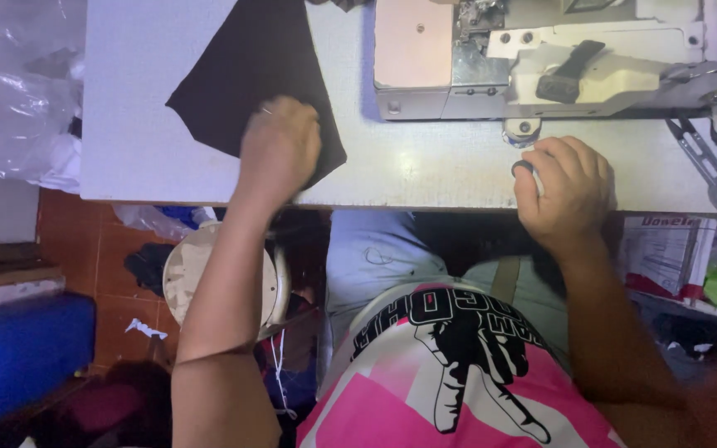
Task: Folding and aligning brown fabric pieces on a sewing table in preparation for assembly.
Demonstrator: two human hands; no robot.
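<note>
left hand (280, 148): forearm extended forward, knuckles up, fingers curled under, pressed flat down. right hand (564, 192): forearm angled inward, fingers bent in a loose closed grip, thumb tucked alongside. hands well apart.

The left hand (280, 149) lies knuckles up on a piece of black fabric (246, 75) spread flat on the pale bench (425, 170), its fingers curled over the cloth's lower edge near the bench's front rim. The right hand (562, 191) rests at the bench's front edge, just below the sewing machine (533, 58), and pinches what looks like 1 small dark ring-shaped piece (523, 168); the blur hides its exact kind. Under the bench, at the left, a blue container (22, 353) stands on the red-tiled floor (85, 249), near a round cream-coloured object (188, 274).
</note>
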